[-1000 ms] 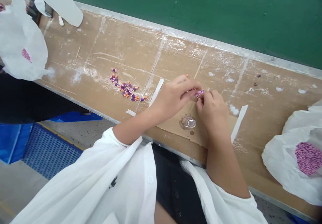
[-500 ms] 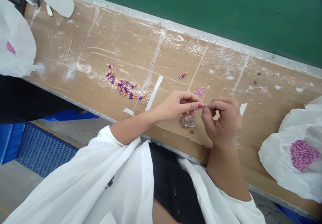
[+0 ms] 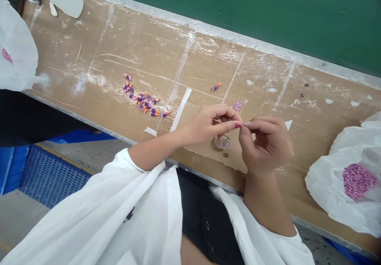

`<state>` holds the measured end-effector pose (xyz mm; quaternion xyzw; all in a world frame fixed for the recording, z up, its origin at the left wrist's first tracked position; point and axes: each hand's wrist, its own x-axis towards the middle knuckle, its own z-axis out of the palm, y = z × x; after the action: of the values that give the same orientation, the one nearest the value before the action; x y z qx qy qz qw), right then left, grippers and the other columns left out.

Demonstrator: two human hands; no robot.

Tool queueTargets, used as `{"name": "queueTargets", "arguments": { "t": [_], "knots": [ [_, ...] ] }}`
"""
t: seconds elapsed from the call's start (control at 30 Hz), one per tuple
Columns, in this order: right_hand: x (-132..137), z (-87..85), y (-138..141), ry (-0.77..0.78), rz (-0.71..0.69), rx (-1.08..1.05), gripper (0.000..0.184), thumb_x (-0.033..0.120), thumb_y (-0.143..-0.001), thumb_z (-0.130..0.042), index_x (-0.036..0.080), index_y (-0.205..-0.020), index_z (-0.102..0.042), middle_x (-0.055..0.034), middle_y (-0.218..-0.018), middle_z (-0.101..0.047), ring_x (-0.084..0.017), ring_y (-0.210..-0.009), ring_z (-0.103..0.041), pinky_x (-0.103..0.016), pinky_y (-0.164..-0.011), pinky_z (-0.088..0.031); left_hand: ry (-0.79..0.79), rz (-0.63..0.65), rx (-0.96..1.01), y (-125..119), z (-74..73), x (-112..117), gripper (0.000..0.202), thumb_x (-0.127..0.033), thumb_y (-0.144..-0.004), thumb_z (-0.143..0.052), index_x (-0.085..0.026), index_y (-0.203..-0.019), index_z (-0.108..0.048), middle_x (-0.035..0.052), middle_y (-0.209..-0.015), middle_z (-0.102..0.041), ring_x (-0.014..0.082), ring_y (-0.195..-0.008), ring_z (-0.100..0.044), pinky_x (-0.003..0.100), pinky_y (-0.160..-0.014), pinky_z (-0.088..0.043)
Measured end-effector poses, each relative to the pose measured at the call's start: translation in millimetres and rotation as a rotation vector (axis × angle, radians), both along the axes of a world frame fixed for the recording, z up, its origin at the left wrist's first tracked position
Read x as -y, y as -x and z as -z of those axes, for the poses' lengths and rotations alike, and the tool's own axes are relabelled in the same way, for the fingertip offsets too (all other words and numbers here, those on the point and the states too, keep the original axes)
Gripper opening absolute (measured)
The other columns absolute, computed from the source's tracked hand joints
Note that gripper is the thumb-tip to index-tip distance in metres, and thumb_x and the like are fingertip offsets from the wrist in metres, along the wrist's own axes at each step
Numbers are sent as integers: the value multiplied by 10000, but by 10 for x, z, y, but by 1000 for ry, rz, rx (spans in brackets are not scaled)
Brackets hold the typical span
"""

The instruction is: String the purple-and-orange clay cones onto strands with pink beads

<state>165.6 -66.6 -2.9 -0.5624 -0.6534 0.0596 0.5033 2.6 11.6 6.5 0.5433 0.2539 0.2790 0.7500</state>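
Note:
My left hand (image 3: 217, 122) and my right hand (image 3: 264, 138) meet at the fingertips, both pinched. Whatever sits between the tips is too small and too covered to name. Under my left fingers stands a small clear glass jar (image 3: 224, 142) on a cardboard sheet (image 3: 202, 146). Just beyond the hands lies a little heap of pink-purple bits (image 3: 236, 106). Farther off is a single small purple and orange figure (image 3: 216, 87). To the left several similar purple figures (image 3: 145, 102) lie in a loose cluster.
White paper (image 3: 324, 185) at the right holds a pile of pink pieces (image 3: 357, 181); more white paper (image 3: 20, 62) is at the left. A thin wooden stick (image 3: 79, 53) and a white strip of tape (image 3: 181, 110) lie on the cardboard-covered table (image 3: 143, 47).
My right hand has turned slightly, its knuckles shifting right, while the fingertips of both hands stay together. The whole view has shifted a little; the things on the table look unmoved.

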Motion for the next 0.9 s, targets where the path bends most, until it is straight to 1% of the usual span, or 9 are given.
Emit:
{"name": "queueTargets", "arguments": {
  "t": [0.13,0.2,0.33,0.43,0.5,0.57,0.7,0.8,0.9],
  "knots": [
    [-11,-36,-7,14,-61,-68,177,97,-872,-713,257,-885,-638,27,-758,-604,-126,-639,-551,-304,-553,-431,-484,-130,-16,-10,97,14,394,-522,-974,-635,-148,-854,-670,28,-844,-636,91,-768,-606,240,-713,-500],
    [-14,-62,-18,58,-108,-106,174,92,-875,-697,254,-871,-634,32,-747,-593,-123,-641,-546,-298,-556,-421,-671,-170,-26,-8,146,12,378,-476,-1031,-550,-157,-876,-679,43,-869,-660,109,-848,-626,257,-786,-507],
    [-20,-109,-62,178,-220,-213,155,107,-876,-673,248,-841,-618,30,-745,-586,-131,-654,-556,-294,-555,-412,-801,-141,-33,20,168,-5,405,-461,-1063,-476,-158,-922,-706,57,-925,-675,105,-877,-652,256,-802,-515],
    [-22,-176,-147,191,-283,-257,159,107,-874,-660,249,-831,-601,25,-752,-592,-139,-665,-570,-301,-577,-438,-701,-109,-42,45,113,-21,433,-526,-1027,-526,-173,-900,-741,45,-906,-671,108,-872,-661,255,-796,-522],
    [-14,-246,-223,238,-353,-197,171,99,-879,-640,251,-825,-585,22,-754,-594,-139,-656,-571,-301,-579,-450,-530,-134,-112,54,66,-26,437,-574,-992,-564,-192,-919,-762,46,-939,-674,112,-864,-665,254,-772,-531],
    [4,-312,-288,356,-446,-36,168,105,-892,-616,251,-825,-567,22,-750,-591,-129,-622,-550,-292,-566,-442,-343,-172,-151,54,31,-29,410,-580,-966,-606,-204,-980,-771,51,-1008,-675,101,-821,-658,241,-713,-539],
    [63,-336,-316,518,-520,290,147,156,-943,-574,240,-831,-530,22,-754,-566,-109,-593,-501,-271,-561,-423,-122,-212,-76,36,16,-36,287,-452,-938,-680,-192,-1029,-761,44,-1080,-683,72,-770,-631,206,-656,-552],
    [116,-266,-276,527,-521,367,154,174,-973,-547,235,-838,-505,25,-764,-539,-101,-596,-498,-255,-578,-438,-64,-225,-37,20,13,-37,233,-357,-927,-695,-192,-1085,-740,6,-943,-665,61,-750,-613,180,-659,-551],
    [154,-201,-240,508,-497,416,177,197,-994,-532,234,-830,-477,29,-766,-520,-92,-570,-481,-252,-552,-420,4,-262,-58,8,2,-32,307,-306,-915,-712,-224,-1210,-684,-32,-824,-593,64,-740,-601,172,-661,-550]
  ]
}}
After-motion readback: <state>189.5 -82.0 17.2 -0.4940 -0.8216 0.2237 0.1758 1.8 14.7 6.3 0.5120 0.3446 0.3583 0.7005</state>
